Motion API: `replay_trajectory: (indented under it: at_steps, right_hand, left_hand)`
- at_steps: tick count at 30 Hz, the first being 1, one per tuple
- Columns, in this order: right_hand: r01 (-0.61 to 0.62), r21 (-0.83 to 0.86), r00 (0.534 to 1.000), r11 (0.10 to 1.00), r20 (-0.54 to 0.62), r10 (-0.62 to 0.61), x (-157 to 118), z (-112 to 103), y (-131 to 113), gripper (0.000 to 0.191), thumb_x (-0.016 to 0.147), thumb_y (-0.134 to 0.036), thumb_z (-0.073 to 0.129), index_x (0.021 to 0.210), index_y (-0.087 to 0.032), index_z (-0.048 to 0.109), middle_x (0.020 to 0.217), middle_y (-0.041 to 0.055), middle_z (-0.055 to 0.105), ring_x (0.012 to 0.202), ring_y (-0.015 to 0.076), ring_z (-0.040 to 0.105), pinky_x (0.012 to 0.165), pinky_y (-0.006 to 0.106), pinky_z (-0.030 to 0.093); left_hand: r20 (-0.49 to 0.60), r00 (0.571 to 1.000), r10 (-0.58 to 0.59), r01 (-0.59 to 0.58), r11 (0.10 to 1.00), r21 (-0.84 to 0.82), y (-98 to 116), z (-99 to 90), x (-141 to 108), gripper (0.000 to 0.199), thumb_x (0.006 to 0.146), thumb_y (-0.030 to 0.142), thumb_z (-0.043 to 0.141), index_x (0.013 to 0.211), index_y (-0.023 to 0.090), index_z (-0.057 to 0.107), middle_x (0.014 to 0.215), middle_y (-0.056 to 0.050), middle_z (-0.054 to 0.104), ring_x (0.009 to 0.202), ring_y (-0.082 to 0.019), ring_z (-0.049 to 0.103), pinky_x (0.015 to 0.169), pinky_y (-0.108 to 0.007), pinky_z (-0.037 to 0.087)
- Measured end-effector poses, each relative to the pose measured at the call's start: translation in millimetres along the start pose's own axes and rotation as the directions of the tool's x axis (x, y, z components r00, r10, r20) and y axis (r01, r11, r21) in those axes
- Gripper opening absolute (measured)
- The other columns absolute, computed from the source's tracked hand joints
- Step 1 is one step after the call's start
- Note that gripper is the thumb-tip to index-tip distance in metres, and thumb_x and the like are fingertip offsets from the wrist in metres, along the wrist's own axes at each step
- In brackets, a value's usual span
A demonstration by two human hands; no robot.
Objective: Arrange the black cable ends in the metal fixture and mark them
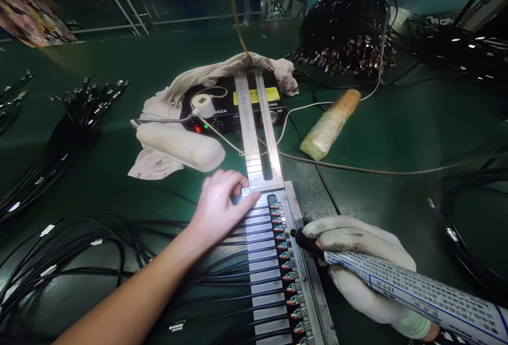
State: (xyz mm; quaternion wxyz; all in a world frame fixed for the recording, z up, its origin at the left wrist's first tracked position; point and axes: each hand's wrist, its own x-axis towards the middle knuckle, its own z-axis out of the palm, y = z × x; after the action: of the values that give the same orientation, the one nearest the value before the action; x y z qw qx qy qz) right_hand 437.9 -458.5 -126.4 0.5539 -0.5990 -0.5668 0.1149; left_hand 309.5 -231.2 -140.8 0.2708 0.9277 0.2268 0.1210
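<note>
Left hand: one bare left hand (pixel 216 205), thumb laid on the far end of the metal fixture (pixel 266 301), fingers curled at its edge, a gap between thumb and forefinger.
Right hand: one gloved right hand (pixel 371 242), closed around the printed tube (pixel 420 294).
Tube: one, its black nozzle pointing at the connector row, near the far end.
Fixture: one, running from the middle of the table (pixel 381 191) to the near edge of the view.
Connectors in the fixture: a single row of connectors (pixel 284 244), roughly a dozen or more, leaving the view at the bottom; each black cable comes in from the left.
Slotted bar: one metal bar (pixel 251 128), from the fixture's far end up over the black box (pixel 230 117).
Black box: one, beyond the fixture, one red and one green light lit, cloth (pixel 198 76) draped around its back and left.
White pieces: one oblong block (pixel 180 146), partly on the cloth; one round piece (pixel 203 105) at the box front.
Wrapped block: one wrapped block (pixel 330 125), right of the box.
Cable bundles: one large heap (pixel 345 27) towards the far right corner; others along the left and right, too tangled to count.
</note>
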Motion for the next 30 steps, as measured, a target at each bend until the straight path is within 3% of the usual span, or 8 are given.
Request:
replay_trajectory:
  at_steps: [12, 21, 30]
  right_hand:
    - [0.002, 0.011, 1.000, 1.000, -0.026, -0.001, 2.5, 1.3, 0.2, 0.029, 0.073, -0.005, 0.061, 0.100, -0.017, 0.064, 0.101, 0.0080, 0.067, 0.091, 0.0211, 0.067, 0.078, 0.033, 0.060]
    - [0.023, 0.039, 0.999, 0.999, -0.047, -0.021, -9.9, -7.4, -9.9, 0.033, 0.073, -0.006, 0.061, 0.105, -0.015, 0.061, 0.109, 0.0098, 0.064, 0.101, 0.0243, 0.064, 0.083, 0.036, 0.059]
    - [0.023, -0.017, 1.000, 1.000, -0.018, -0.023, -9.0, 0.5, -9.3, 0.028, 0.074, -0.006, 0.061, 0.100, -0.016, 0.062, 0.101, 0.0086, 0.067, 0.093, 0.0215, 0.067, 0.082, 0.033, 0.059]
  left_hand:
    - [0.013, 1.000, -0.003, 0.003, 1.000, 0.021, -0.2, -0.8, -0.6, 0.023, 0.084, 0.043, 0.060, 0.083, 0.021, 0.056, 0.072, 0.001, 0.053, 0.076, -0.019, 0.049, 0.071, -0.032, 0.033]
    - [0.006, 1.000, -0.001, 0.000, 1.000, 0.019, -1.2, 0.3, -0.7, 0.023, 0.084, 0.042, 0.062, 0.083, 0.020, 0.055, 0.072, 0.002, 0.053, 0.077, -0.019, 0.048, 0.072, -0.032, 0.032]
    - [0.010, 1.000, 0.010, -0.011, 1.000, 0.023, -1.9, -0.3, -0.3, 0.023, 0.085, 0.043, 0.060, 0.082, 0.021, 0.054, 0.072, 0.001, 0.053, 0.077, -0.019, 0.048, 0.071, -0.032, 0.033]
